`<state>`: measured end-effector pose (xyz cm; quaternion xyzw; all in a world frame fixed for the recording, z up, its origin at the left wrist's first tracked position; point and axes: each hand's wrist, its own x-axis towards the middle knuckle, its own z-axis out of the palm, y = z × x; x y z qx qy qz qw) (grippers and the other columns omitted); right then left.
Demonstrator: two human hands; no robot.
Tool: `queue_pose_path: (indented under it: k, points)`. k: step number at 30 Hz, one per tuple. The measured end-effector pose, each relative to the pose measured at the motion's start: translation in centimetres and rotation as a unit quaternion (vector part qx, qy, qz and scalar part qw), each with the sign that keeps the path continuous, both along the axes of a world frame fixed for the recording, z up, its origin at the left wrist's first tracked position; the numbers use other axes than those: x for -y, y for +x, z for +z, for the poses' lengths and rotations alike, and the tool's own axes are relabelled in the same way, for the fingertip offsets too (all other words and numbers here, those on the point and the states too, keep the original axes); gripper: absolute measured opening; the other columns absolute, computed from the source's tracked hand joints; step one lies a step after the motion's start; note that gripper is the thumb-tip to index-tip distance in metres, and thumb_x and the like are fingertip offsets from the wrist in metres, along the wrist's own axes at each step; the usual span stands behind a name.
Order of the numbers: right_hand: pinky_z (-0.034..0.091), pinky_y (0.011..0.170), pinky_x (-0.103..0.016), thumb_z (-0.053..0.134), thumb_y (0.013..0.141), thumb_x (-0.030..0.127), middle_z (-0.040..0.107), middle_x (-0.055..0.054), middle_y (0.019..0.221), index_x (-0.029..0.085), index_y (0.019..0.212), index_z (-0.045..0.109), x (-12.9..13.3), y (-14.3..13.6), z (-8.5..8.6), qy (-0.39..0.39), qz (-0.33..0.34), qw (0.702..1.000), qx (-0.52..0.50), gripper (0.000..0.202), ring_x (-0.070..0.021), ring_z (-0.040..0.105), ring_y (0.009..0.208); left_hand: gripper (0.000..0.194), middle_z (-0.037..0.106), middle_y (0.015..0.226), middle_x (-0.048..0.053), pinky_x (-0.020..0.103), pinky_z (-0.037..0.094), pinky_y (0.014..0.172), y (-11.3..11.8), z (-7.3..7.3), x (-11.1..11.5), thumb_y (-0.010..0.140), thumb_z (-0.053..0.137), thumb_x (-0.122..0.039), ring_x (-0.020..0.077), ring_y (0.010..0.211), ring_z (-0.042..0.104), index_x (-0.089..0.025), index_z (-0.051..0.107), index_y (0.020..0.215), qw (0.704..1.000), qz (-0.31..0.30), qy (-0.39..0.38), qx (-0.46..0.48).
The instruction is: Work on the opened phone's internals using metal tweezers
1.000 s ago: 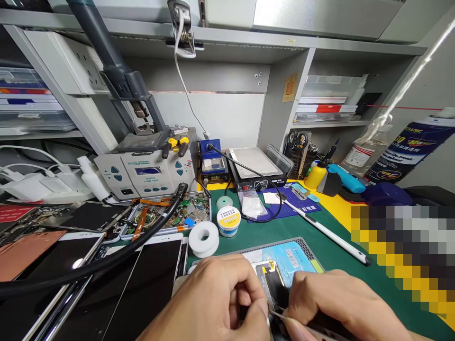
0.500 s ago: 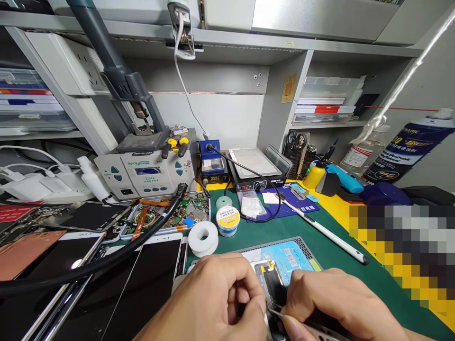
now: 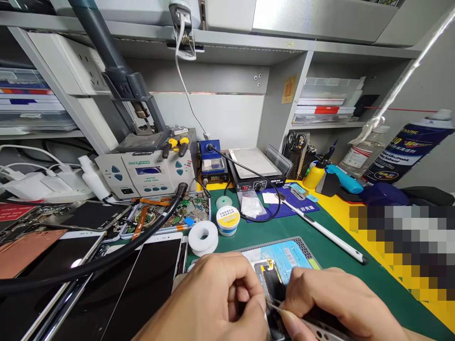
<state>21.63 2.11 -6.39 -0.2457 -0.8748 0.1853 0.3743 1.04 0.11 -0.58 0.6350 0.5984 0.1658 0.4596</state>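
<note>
An opened phone (image 3: 272, 282) with dark inner parts lies on a grey tray (image 3: 302, 244) at the bottom centre, beside a light blue label. My left hand (image 3: 216, 303) is curled, fingertips pressing on the phone's left side. My right hand (image 3: 330, 303) grips metal tweezers (image 3: 302, 321), and their thin tip touches the phone's inside between my two hands. The phone's lower part is hidden by my hands.
A white tape roll (image 3: 203, 237) and a solder tin (image 3: 228, 219) stand behind the tray on the green mat (image 3: 330, 258). Phone screens (image 3: 142, 284) and a black hose (image 3: 106, 260) fill the left. A rework station (image 3: 145, 170), heating plate (image 3: 254, 163) and white pen tool (image 3: 327, 232) stand farther back.
My right hand has shifted the tweezers' tip slightly up and left on the phone. The left hand has barely moved.
</note>
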Motion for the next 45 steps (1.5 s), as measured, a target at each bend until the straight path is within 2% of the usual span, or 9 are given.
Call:
queue_pose_path:
  k: [9, 11, 14, 19, 23, 31, 38, 42, 45]
  points:
    - [0.038, 0.045, -0.019, 0.063, 0.090, 0.012, 0.061, 0.007, 0.059, 0.026, 0.080, 0.053, -0.2, 0.1, -1.1, -0.002, 0.027, 0.999, -0.033, 0.020, -0.0080, 0.053, 0.044, 0.019, 0.043, 0.056, -0.008, 0.016, 0.028, 0.044, 0.0, -0.1, 0.0, 0.080, 0.057, -0.008, 0.0076, 0.049, 0.040, -0.019, 0.059, 0.066, 1.000, -0.005, 0.013, -0.001]
    - [0.036, 0.043, -0.019, 0.063, 0.091, 0.012, 0.059, 0.008, 0.058, 0.026, 0.080, 0.053, -0.2, 0.1, -1.0, 0.001, 0.032, 0.999, -0.038, 0.020, -0.0073, 0.050, 0.043, 0.018, 0.044, 0.056, -0.008, 0.016, 0.029, 0.044, 0.0, -0.3, 0.0, 0.080, 0.057, -0.008, 0.0077, 0.050, 0.040, -0.019, 0.060, 0.066, 1.000, -0.007, 0.015, 0.001]
    - [0.039, 0.046, -0.019, 0.063, 0.090, 0.011, 0.061, 0.007, 0.059, 0.025, 0.080, 0.054, -0.1, 0.2, -0.7, -0.005, 0.007, 1.000, -0.021, 0.020, -0.0077, 0.052, 0.045, 0.017, 0.043, 0.056, -0.008, 0.017, 0.029, 0.045, -0.1, -0.5, 0.0, 0.080, 0.058, -0.010, 0.0086, 0.051, 0.043, -0.020, 0.061, 0.066, 1.000, -0.011, 0.020, -0.004]
    - [0.037, 0.045, -0.019, 0.063, 0.088, 0.010, 0.059, 0.008, 0.059, 0.026, 0.081, 0.052, 0.0, 0.3, -0.6, -0.006, 0.026, 0.999, -0.030, 0.020, -0.0073, 0.049, 0.044, 0.014, 0.047, 0.060, -0.007, 0.018, 0.029, 0.048, -0.3, -0.9, 0.0, 0.080, 0.058, -0.013, 0.0096, 0.055, 0.047, -0.020, 0.060, 0.067, 0.999, -0.018, 0.028, -0.001]
    - [0.038, 0.047, -0.020, 0.063, 0.087, 0.007, 0.059, 0.008, 0.060, 0.026, 0.082, 0.053, 0.0, 0.3, -0.7, -0.007, 0.012, 1.000, -0.013, 0.022, -0.0077, 0.051, 0.046, 0.013, 0.048, 0.061, -0.007, 0.019, 0.029, 0.047, -0.4, -1.2, 0.1, 0.080, 0.058, -0.017, 0.0096, 0.056, 0.047, -0.020, 0.060, 0.068, 0.999, -0.020, 0.037, 0.007]
    - [0.037, 0.045, -0.020, 0.063, 0.092, 0.010, 0.056, 0.008, 0.061, 0.027, 0.086, 0.051, -0.4, 0.3, -2.0, -0.014, 0.042, 0.998, -0.033, 0.021, -0.0083, 0.050, 0.046, 0.013, 0.051, 0.062, -0.006, 0.021, 0.031, 0.048, -0.5, -1.1, 0.0, 0.078, 0.056, -0.024, 0.0111, 0.057, 0.049, -0.021, 0.059, 0.066, 0.999, -0.023, 0.028, 0.024]
    - [0.038, 0.046, -0.020, 0.063, 0.092, 0.010, 0.056, 0.009, 0.061, 0.027, 0.084, 0.050, -0.2, 0.4, -1.4, -0.020, 0.035, 0.999, -0.028, 0.023, -0.0076, 0.050, 0.047, 0.014, 0.050, 0.062, -0.005, 0.021, 0.032, 0.048, -0.5, -1.4, 0.0, 0.079, 0.053, -0.027, 0.0122, 0.057, 0.049, -0.021, 0.058, 0.067, 0.998, -0.022, 0.044, 0.034]
    - [0.039, 0.046, -0.020, 0.064, 0.091, 0.010, 0.059, 0.008, 0.061, 0.027, 0.085, 0.054, -0.2, 0.5, -1.5, -0.027, 0.028, 0.999, -0.029, 0.021, -0.0084, 0.053, 0.047, 0.015, 0.044, 0.058, -0.006, 0.020, 0.030, 0.045, -0.5, -1.7, 0.0, 0.080, 0.051, -0.026, 0.0108, 0.052, 0.044, -0.022, 0.058, 0.067, 0.997, -0.025, 0.051, 0.052]
    - [0.036, 0.044, -0.021, 0.065, 0.090, 0.011, 0.059, 0.007, 0.061, 0.027, 0.086, 0.054, -0.3, 0.6, -1.8, -0.032, 0.043, 0.998, -0.029, 0.020, -0.0088, 0.052, 0.045, 0.015, 0.047, 0.059, -0.005, 0.020, 0.031, 0.046, -0.5, -1.5, 0.1, 0.078, 0.052, -0.025, 0.0110, 0.054, 0.046, -0.022, 0.059, 0.066, 0.997, -0.023, 0.057, 0.037]
